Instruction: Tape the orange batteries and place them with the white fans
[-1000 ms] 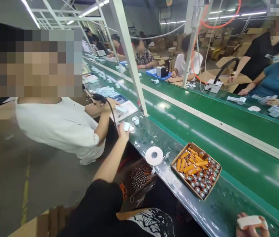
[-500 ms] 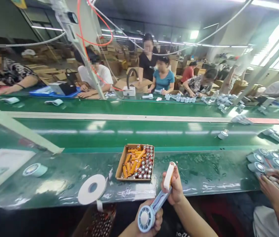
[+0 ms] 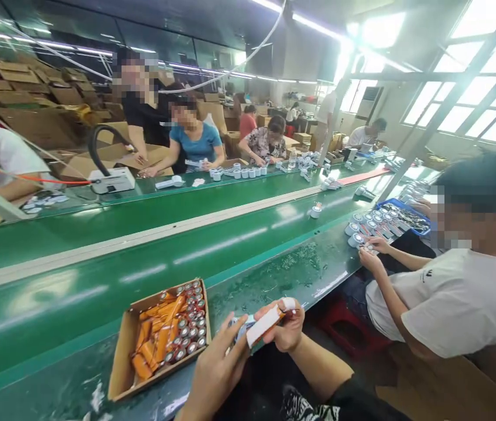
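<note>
My left hand (image 3: pixel 219 362) is around a light blue handheld fan (image 3: pixel 242 328), mostly hidden by the fingers. My right hand (image 3: pixel 290 330) grips an orange battery (image 3: pixel 280 318), with fingers and thumb closed on it. Along the battery lies a white tape strip (image 3: pixel 263 326), its far end curling over near my right fingertips. Both hands are close together over the front edge of the bench. Left of them stands a cardboard box (image 3: pixel 118 351) of orange batteries (image 3: pixel 160 327), some lying and some upright.
A green conveyor belt (image 3: pixel 142 251) runs beyond the bench. A co-worker in a white shirt (image 3: pixel 458 292) sits at right, handling parts beside rows of fans (image 3: pixel 373 219) and a blue tray (image 3: pixel 423 225). A single fan part (image 3: pixel 316 210) stands on the belt. Other people work across it.
The view has swung right, bringing the co-worker into sight. My left hand has moved up along the fan, and the white-taped battery is now tilted flatter between my hands.
</note>
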`<state>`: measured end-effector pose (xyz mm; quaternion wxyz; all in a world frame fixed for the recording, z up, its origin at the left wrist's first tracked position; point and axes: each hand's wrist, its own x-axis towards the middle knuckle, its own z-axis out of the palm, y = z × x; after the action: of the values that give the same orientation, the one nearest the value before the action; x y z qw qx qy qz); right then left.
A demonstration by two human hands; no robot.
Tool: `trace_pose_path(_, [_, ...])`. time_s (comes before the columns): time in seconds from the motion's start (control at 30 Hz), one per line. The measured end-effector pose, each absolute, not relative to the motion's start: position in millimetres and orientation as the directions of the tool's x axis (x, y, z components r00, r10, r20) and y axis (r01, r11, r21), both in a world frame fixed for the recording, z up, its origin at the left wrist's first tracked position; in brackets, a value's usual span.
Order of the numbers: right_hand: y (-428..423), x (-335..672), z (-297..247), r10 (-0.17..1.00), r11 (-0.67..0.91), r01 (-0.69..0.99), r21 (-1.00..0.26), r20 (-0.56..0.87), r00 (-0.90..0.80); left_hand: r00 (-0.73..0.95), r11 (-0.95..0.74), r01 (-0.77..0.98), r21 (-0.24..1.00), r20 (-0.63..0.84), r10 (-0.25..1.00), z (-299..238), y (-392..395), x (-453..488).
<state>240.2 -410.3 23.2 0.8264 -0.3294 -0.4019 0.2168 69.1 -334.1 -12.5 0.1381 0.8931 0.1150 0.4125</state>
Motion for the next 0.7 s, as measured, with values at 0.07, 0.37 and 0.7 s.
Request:
trace_pose_path(0.07, [-409,248,28,0.595,0.703,0.026,-0.71,0.608,0.526,0.663,-0.851,0.008,0.525,0.635,0.397,-6,-324,81])
trace_pose_path(0.37, [-400,298,62,0.751,0.605,0.402,-0.687,0.661,-0.001,0.971,-0.291,-0.109,0.951,0.165,0.173,87,-230,151])
trace_pose_path(0.7, [-278,339,6,0.694,0.161,0.235,-0.958,0.28,0.664,0.901,-0.739,0.411,0.535,-0.116,0.417,47,-79,211])
